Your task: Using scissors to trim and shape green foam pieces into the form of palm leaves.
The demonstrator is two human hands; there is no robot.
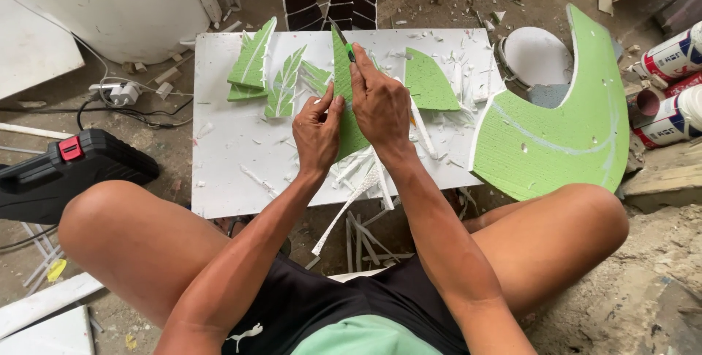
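Observation:
My left hand (316, 132) presses on a long green foam leaf piece (345, 84) lying on a white board (227, 157). My right hand (379, 103) grips a small green-handled cutter (344, 42), its blade at the top of that leaf. Other cut green leaf shapes (252, 62) lie to the left, and a rounded green piece (428, 83) lies to the right.
A big curved green foam sheet (563, 136) leans at the right. White foam strips (358, 216) litter the board and floor. A black tool case (66, 172) sits left, cans (673, 55) at far right, a power strip (121, 93) at upper left. My bare knees flank the board.

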